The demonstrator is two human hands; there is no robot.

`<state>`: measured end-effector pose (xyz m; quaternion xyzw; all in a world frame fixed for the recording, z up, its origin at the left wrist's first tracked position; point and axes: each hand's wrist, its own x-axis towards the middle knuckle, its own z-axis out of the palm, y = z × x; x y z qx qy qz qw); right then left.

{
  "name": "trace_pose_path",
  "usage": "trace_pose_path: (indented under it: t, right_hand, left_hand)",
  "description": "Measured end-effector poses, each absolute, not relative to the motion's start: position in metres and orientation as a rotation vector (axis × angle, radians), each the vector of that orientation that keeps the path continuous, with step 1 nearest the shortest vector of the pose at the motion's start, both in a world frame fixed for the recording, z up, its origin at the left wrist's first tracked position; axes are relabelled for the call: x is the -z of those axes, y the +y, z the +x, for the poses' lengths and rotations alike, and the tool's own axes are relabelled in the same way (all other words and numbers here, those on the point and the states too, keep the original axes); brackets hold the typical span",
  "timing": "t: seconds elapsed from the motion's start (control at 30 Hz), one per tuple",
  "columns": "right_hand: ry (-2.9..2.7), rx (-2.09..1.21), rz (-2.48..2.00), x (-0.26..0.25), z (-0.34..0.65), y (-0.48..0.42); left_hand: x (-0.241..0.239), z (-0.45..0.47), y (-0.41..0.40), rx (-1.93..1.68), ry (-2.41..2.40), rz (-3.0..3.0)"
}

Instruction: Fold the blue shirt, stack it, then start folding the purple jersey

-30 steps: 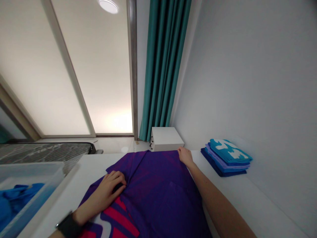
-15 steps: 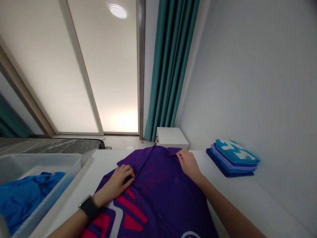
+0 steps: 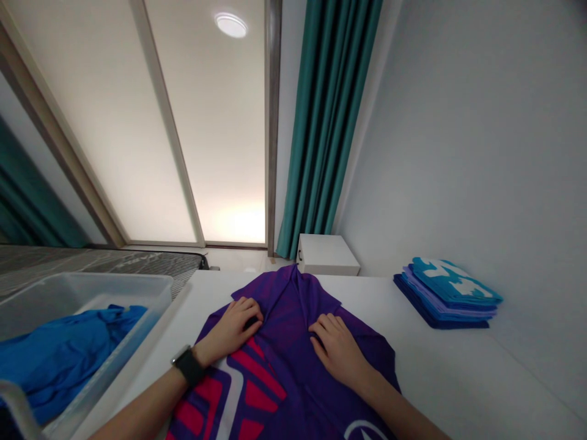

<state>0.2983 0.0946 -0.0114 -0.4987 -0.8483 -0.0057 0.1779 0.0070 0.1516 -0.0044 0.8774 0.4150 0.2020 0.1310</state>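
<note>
A purple shirt (image 3: 293, 305) with pink and white print lies spread on the white table (image 3: 440, 366). My left hand (image 3: 232, 327), with a dark watch on its wrist, rests on the shirt's left side, its fingers curled into the cloth. On the shirt's middle, my right hand (image 3: 337, 351) lies palm down with fingers bent and pressing the fabric.
A stack of folded blue and purple clothes (image 3: 447, 293) sits at the table's right, by the wall. A clear plastic bin (image 3: 82, 342) with blue cloth (image 3: 59, 354) stands at the left. Behind the table are a small white cabinet (image 3: 328, 256) and a teal curtain (image 3: 328, 122).
My right hand has pulled back from the shirt's far right edge to its middle, drawing that side of the shirt inward. My left hand stays on the left part.
</note>
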Motion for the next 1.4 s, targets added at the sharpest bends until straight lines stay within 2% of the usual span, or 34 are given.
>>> trace_pose_path:
  t: [0.37,0.6,0.73,0.83,0.93,1.13,1.4]
  right_hand:
    - [-2.333,-0.068,-1.41,0.019,0.301,0.096]
    - [-2.343,-0.033,-1.372,0.023,0.31,0.122]
    - [-2.35,-0.03,-1.363,0.024,0.314,0.136]
    - [-2.354,-0.046,-1.366,0.025,0.315,0.139]
    - [-2.352,-0.067,-1.367,0.025,0.315,0.139]
    - [-2.339,-0.069,-1.364,0.025,0.314,0.138]
    - [-2.327,-0.063,-1.367,0.024,0.315,0.137]
  left_hand:
    - [-0.001,0.01,0.136,-0.557,1.264,2.64]
    - [0.004,0.014,0.159,-0.605,1.25,2.652]
    - [0.001,0.013,0.182,-0.732,1.244,2.438]
    - [-0.003,0.0,0.202,-0.858,1.578,2.15]
    - [-0.008,-0.022,0.223,-0.635,1.912,2.012]
    - [-0.008,-0.039,0.246,-0.418,1.951,1.958]
    - [0.0,-0.025,0.258,-0.592,1.797,1.957]
